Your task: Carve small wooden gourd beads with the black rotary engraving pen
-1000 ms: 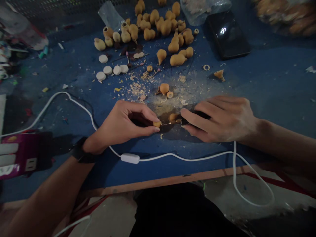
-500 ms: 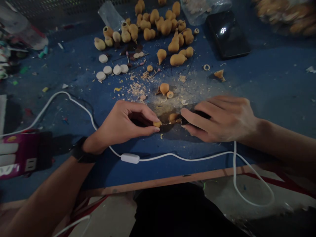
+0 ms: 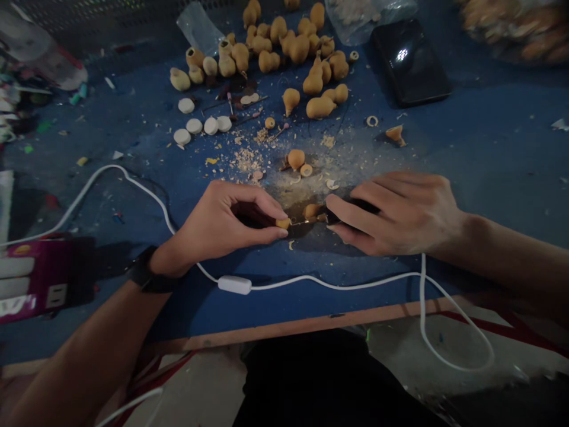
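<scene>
left hand (image 3: 222, 222): rests on the blue table (image 3: 489, 154), grip pinched between thumb and forefinger on a small gourd piece (image 3: 283, 223). the piece sits at the fingertips, just above the table surface, near the front middle of the table.

right hand (image 3: 400, 213): lies palm down opposite the left, grip closed around a dark tool (image 3: 355, 207) that is mostly hidden under the fingers. a thin metal bit (image 3: 306, 222) runs from the tool to the small gourd piece and meets it at its right end (the exact contact is too small to make out). a second tan piece (image 3: 311, 210) lies just behind the bit.

surroundings: a white cable (image 3: 333, 286) with an inline switch (image 3: 234, 285) runs along the table in front of both hands and loops off the edge on the right. pale shavings (image 3: 246, 157) are scattered just beyond the hands. further back, a heap of small gourds (image 3: 288, 47); to its left, a row of white discs (image 3: 202, 126). a black phone (image 3: 411, 62) lies at the rear right, beside a clear plastic bag (image 3: 368, 15). a dark wristband (image 3: 144, 276) is on the left wrist. a magenta box (image 3: 31, 279) sits at the left edge.
</scene>
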`<state>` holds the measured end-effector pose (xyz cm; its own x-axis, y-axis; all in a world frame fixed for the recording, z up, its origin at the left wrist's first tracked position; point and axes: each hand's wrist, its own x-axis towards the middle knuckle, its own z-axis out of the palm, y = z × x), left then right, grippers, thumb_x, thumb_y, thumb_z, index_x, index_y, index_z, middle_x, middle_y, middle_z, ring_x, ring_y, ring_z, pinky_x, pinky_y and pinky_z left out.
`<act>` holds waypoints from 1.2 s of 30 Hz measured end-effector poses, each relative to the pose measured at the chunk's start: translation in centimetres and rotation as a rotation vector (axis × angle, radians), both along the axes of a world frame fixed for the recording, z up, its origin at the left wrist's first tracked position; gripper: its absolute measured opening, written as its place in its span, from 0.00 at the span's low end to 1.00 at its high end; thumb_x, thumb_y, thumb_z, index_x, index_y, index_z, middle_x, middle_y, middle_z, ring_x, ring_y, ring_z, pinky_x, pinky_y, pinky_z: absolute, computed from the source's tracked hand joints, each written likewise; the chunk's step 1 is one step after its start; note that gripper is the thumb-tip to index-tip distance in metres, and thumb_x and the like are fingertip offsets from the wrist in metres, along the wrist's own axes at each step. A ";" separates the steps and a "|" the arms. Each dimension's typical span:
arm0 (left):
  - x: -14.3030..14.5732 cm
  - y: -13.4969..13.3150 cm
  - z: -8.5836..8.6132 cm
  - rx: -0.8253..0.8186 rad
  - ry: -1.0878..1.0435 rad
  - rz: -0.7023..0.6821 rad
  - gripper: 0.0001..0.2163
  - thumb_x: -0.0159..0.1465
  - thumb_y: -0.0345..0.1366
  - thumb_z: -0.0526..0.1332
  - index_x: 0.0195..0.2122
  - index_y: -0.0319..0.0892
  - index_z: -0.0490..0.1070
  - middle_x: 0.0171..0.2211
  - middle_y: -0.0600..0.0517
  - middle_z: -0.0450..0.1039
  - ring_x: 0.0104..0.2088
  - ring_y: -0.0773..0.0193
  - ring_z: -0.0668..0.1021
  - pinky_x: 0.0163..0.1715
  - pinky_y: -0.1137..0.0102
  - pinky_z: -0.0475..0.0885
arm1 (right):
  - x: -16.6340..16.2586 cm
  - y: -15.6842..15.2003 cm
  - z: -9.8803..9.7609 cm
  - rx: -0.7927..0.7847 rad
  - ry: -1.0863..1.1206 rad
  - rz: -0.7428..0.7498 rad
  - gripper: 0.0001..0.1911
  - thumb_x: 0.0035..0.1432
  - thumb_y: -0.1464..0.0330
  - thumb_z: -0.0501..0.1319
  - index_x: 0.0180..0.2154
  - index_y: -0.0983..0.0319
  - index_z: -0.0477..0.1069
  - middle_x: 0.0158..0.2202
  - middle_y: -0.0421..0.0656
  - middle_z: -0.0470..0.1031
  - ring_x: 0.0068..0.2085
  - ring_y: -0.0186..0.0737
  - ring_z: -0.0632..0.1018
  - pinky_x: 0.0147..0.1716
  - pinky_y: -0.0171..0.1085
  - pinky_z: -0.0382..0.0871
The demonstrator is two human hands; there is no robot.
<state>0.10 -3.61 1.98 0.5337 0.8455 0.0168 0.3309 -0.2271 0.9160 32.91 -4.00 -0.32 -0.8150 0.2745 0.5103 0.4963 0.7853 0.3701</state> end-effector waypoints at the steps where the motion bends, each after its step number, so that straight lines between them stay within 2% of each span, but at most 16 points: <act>1: 0.0 0.0 0.0 0.007 0.005 0.001 0.08 0.67 0.43 0.82 0.36 0.50 0.87 0.43 0.49 0.94 0.42 0.51 0.95 0.44 0.63 0.93 | 0.0 0.0 0.0 -0.007 0.009 0.007 0.13 0.81 0.59 0.64 0.54 0.59 0.85 0.36 0.41 0.82 0.32 0.39 0.75 0.35 0.40 0.67; 5: 0.0 0.0 0.0 0.007 0.010 0.000 0.08 0.67 0.43 0.82 0.36 0.49 0.87 0.42 0.50 0.94 0.42 0.51 0.95 0.44 0.64 0.93 | -0.2 0.1 0.3 -0.029 0.057 0.047 0.13 0.81 0.61 0.66 0.53 0.62 0.84 0.35 0.42 0.81 0.32 0.39 0.74 0.33 0.40 0.65; 10: 0.1 0.0 0.0 -0.035 -0.022 0.008 0.08 0.65 0.41 0.83 0.35 0.49 0.87 0.42 0.50 0.94 0.42 0.53 0.95 0.44 0.66 0.93 | -0.3 0.1 0.7 -0.009 0.023 0.037 0.13 0.80 0.60 0.67 0.53 0.62 0.84 0.34 0.42 0.82 0.32 0.39 0.75 0.33 0.39 0.68; 17: 0.2 0.0 -0.1 -0.040 -0.053 0.003 0.07 0.64 0.38 0.83 0.35 0.49 0.87 0.41 0.50 0.94 0.42 0.51 0.95 0.45 0.63 0.94 | -0.3 0.1 1.0 0.014 0.002 0.036 0.13 0.83 0.59 0.64 0.53 0.61 0.82 0.34 0.40 0.82 0.31 0.38 0.76 0.32 0.37 0.69; 21: 0.3 0.0 -0.1 -0.072 -0.099 0.023 0.07 0.62 0.33 0.82 0.33 0.50 0.87 0.40 0.52 0.94 0.41 0.51 0.95 0.43 0.64 0.94 | -0.3 0.1 0.8 0.011 0.006 0.029 0.13 0.82 0.60 0.65 0.53 0.62 0.81 0.34 0.40 0.81 0.32 0.39 0.75 0.32 0.38 0.68; 26: 0.3 0.0 -0.1 -0.070 -0.095 0.028 0.07 0.61 0.34 0.84 0.33 0.50 0.88 0.40 0.51 0.94 0.41 0.48 0.95 0.43 0.61 0.94 | -0.3 0.0 0.3 -0.011 0.042 0.012 0.13 0.81 0.60 0.65 0.52 0.62 0.84 0.34 0.41 0.80 0.32 0.39 0.73 0.33 0.39 0.64; 36: 0.3 0.1 -0.2 -0.061 -0.091 0.042 0.05 0.62 0.33 0.82 0.37 0.48 0.89 0.39 0.50 0.94 0.40 0.52 0.95 0.43 0.65 0.94 | 0.1 0.2 0.3 0.019 0.028 0.043 0.16 0.83 0.58 0.62 0.53 0.60 0.84 0.34 0.40 0.80 0.31 0.38 0.74 0.32 0.38 0.67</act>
<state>0.36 -3.50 1.75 0.4963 0.8681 0.0118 0.2534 -0.1579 0.9544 32.99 -3.82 -0.01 -0.8113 0.2297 0.5376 0.4727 0.7988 0.3721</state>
